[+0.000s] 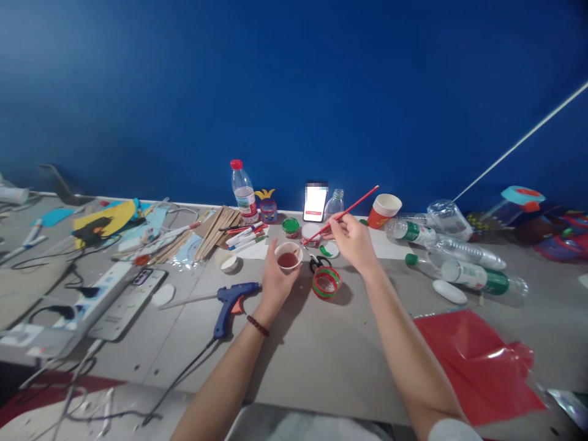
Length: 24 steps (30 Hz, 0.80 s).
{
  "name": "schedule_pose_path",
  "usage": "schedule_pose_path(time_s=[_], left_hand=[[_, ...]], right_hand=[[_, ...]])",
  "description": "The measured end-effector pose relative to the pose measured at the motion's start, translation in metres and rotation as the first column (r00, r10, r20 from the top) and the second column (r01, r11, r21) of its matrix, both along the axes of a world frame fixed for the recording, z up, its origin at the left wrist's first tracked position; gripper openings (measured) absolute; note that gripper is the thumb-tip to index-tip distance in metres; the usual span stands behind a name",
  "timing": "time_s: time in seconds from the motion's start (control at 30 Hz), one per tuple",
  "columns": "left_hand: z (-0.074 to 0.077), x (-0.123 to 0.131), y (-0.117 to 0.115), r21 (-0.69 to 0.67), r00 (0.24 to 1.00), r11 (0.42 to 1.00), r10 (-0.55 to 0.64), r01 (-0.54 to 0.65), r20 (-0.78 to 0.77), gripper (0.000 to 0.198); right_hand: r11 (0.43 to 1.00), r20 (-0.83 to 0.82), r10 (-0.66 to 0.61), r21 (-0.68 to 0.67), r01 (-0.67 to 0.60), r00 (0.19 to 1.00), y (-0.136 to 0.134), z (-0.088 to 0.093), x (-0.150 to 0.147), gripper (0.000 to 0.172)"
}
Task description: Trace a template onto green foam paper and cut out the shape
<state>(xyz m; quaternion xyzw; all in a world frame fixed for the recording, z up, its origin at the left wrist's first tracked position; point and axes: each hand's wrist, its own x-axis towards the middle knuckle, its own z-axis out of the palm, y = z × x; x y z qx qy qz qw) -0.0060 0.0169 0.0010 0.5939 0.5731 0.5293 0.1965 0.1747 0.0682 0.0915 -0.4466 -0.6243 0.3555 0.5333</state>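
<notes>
My left hand [276,283] is wrapped round a paper cup [288,247] that has reddish-brown liquid in it. Pinched in my right hand [354,242] is a thin red paintbrush [361,200], slanting down to the left; its lower end is near the cup's right side, apart from the liquid. Just right of the cup lie black-handled scissors [320,264]. A small round container painted red and green [327,296] stands in front of them. Behind are a green-topped little tub [290,228] and a white lid with green paint [329,249].
A blue glue gun [229,300] lies left of my left arm, its cord trailing off the front edge. Power strips [131,304], wooden sticks [218,229] and markers [248,236] fill the left. A phone [315,202], stacked cups [384,211], bottles [475,275] and red sheet [475,361] are also there.
</notes>
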Motion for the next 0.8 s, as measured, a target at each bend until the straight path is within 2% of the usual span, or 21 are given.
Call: schedule_pose_path(time_s=[0.3,0.8], left_hand=[[0.005,0.0,-0.001,-0.034,0.999,0.998,0.047,-0.048,-0.009,0.078],[0.005,0.0,-0.001,-0.052,0.999,0.997,0.049,-0.048,0.02,0.079]], right_hand=[[1.0,-0.013,-0.007,0.004,0.007,1.0,-0.005,0.011,0.007,0.032],[0.999,-0.021,-0.028,-0.016,0.027,0.999,-0.005,0.011,0.016,0.024]])
